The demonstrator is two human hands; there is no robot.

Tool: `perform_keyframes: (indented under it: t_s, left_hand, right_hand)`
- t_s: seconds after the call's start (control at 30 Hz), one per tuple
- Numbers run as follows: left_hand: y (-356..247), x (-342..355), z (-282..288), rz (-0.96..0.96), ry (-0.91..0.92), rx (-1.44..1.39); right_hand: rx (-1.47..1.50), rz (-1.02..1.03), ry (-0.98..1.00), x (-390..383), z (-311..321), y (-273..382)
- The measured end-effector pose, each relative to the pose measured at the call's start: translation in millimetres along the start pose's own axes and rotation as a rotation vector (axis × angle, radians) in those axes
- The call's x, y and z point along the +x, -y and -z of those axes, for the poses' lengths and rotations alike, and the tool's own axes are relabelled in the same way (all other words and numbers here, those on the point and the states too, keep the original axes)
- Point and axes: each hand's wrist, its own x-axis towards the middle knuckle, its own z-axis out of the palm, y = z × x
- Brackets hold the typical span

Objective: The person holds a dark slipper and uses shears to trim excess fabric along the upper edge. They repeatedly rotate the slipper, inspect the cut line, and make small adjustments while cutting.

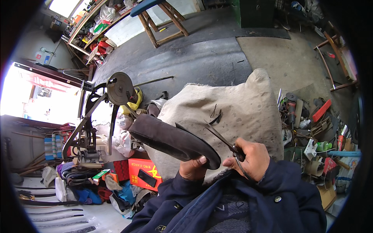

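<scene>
A dark brown-black shoe (165,134) is gripped by my left hand (191,167), whose thumb presses on the end nearest me. The shoe lies slanted, its far end pointing up and left. A thin black strip (192,136) stands slightly off along its upper edge. In my right hand (253,158) is a pair of metal scissors (220,136), my fingers closed round the handles. The blades point up and left, just right of the shoe and apart from it. Beneath both lies a stained beige cloth (241,105) over my lap, with black trimmings (216,117) on it.
To the left stands a black hand-wheel sewing machine (119,89). Nearby are a red box (136,165) with a dark phone (147,178) on it, and piled cloths. Tools and scraps, including an angle grinder (290,110), crowd the right. A wooden stool (171,19) stands ahead.
</scene>
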Motion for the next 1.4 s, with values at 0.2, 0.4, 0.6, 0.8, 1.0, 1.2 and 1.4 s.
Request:
perform_keyframes:
  t_s: [0.2, 0.4, 0.6, 0.8, 1.0, 1.2, 1.4]
  left_hand:
    - [1, 1, -1, -0.001, 0.055, -0.009]
    - [5, 2, 4, -0.045, 0.082, 0.062]
    - [7, 4, 12, 0.001, 0.082, 0.090]
    - [8, 4, 15, 0.004, 0.091, 0.102]
    - [8, 3, 11, -0.008, 0.074, 0.093]
    - [11, 2, 18, -0.072, 0.035, 0.076]
    - [12, 4, 21, -0.111, 0.036, 0.214]
  right_hand:
    - [-0.076, 0.038, -0.016, -2, -4, 6]
    - [-0.136, 0.097, -0.062, -1, -5, 7]
    - [-0.156, 0.126, -0.084, -2, -7, 5]
    - [-0.185, 0.146, -0.075, -2, -6, 3]
    - [-0.184, 0.180, -0.079, -2, -7, -1]
    - [-0.084, 0.114, -0.114, 3, 2, -2]
    - [-0.101, 0.077, -0.035, 3, 15, 2]
